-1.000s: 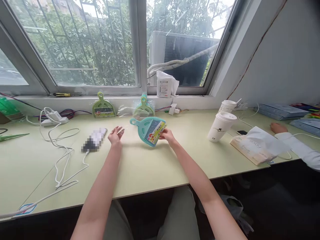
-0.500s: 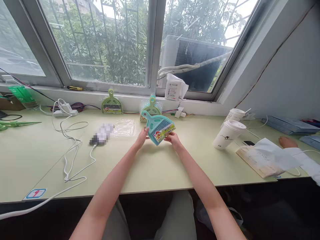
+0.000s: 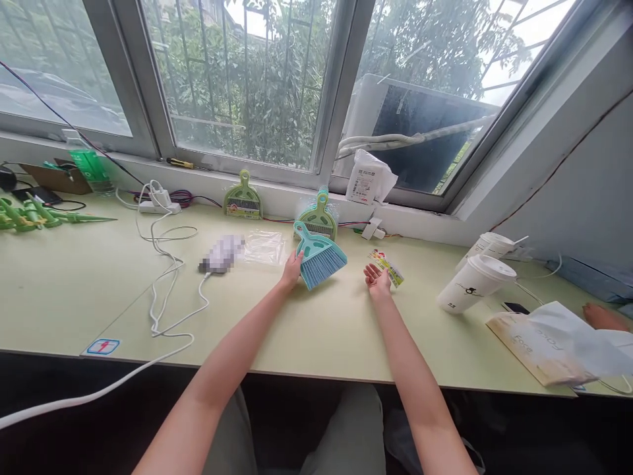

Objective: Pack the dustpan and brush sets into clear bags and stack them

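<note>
A teal dustpan and brush set [image 3: 316, 254] is held at its left side by my left hand [image 3: 291, 269], tilted over the table with its blue bristles showing. To the right, my right hand [image 3: 378, 280] is beside a printed card label [image 3: 388, 267]; the label rests against the fingers, thumb side, and the other fingers are spread. Behind the teal set, green sets in clear wrap [image 3: 319, 216] lean by the window wall. Another green set [image 3: 243, 196] stands farther left. A clear plastic bag [image 3: 264, 247] lies flat on the table.
White cables [image 3: 155, 284] and a blurred device [image 3: 222, 254] lie at left, near green plastic parts [image 3: 32, 214]. At right are white cups [image 3: 475, 284], a tissue pack [image 3: 548, 343] and another person's hand [image 3: 606, 316].
The printed label has come off the teal set and moved right with my right hand. My left hand still holds the set. The camera view has shifted and tilted.
</note>
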Action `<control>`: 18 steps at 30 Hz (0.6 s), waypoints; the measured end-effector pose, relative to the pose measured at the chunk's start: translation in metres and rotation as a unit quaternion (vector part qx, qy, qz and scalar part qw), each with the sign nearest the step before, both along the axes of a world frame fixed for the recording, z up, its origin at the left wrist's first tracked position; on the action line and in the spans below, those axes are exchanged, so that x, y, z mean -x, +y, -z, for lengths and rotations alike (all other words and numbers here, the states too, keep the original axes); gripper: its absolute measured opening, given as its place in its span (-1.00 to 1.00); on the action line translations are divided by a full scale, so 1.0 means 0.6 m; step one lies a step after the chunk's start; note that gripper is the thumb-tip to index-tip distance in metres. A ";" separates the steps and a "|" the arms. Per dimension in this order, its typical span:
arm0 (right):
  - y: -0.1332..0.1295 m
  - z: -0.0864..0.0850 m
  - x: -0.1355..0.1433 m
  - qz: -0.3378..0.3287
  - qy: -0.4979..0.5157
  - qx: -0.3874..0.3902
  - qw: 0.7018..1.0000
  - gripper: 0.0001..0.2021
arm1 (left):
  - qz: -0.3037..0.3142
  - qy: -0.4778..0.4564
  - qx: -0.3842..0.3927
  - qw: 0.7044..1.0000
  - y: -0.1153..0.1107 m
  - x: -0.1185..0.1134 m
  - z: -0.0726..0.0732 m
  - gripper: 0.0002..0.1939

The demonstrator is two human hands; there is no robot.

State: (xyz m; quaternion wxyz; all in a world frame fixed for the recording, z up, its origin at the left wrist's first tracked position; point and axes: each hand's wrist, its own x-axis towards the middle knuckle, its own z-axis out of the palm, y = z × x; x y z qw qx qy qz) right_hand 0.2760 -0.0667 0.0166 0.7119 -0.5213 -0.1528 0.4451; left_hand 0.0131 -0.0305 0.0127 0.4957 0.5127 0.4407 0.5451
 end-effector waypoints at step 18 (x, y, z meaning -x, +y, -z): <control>-0.055 -0.022 0.157 -0.024 -0.678 -0.110 0.726 -0.62 | 0.043 0.188 -0.228 0.954 -0.092 -0.046 -0.024 -0.50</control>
